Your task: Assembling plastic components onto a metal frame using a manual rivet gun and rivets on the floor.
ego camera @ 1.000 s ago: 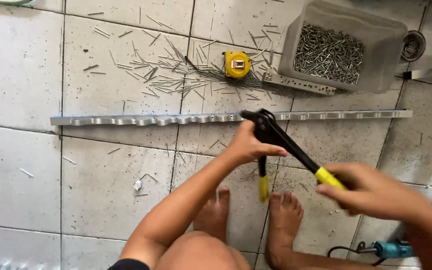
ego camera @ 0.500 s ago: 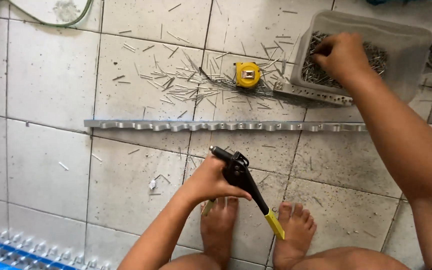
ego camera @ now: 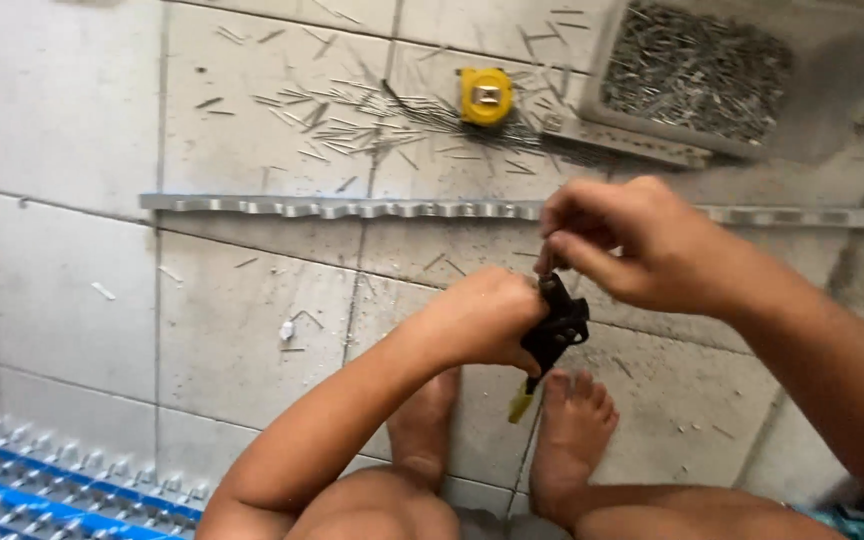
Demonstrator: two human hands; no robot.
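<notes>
My left hand (ego camera: pixel 482 318) grips a black hand riveter (ego camera: pixel 552 330) by its head, its yellow-tipped handle pointing down toward my feet. My right hand (ego camera: pixel 624 238) is right above the tool's nose, fingertips pinched on a small rivet at the nose; the rivet itself is hardly visible. Beyond the hands a long notched metal strip (ego camera: pixel 352 207) lies across the tiled floor. A clear plastic tub of rivets (ego camera: pixel 697 70) stands at the upper right.
A yellow tape measure (ego camera: pixel 485 94) lies among scattered spent rivet pins (ego camera: pixel 352 115) above the strip. A shorter perforated metal piece (ego camera: pixel 632 145) rests by the tub. Blue and metal rails (ego camera: pixel 52 490) lie at the lower left. My bare feet (ego camera: pixel 572 440) rest on the tiles.
My right hand left the riveter's handle, reached into the tub, then came back to the tool's nose. My left hand raised and turned the riveter, handle now hanging down.
</notes>
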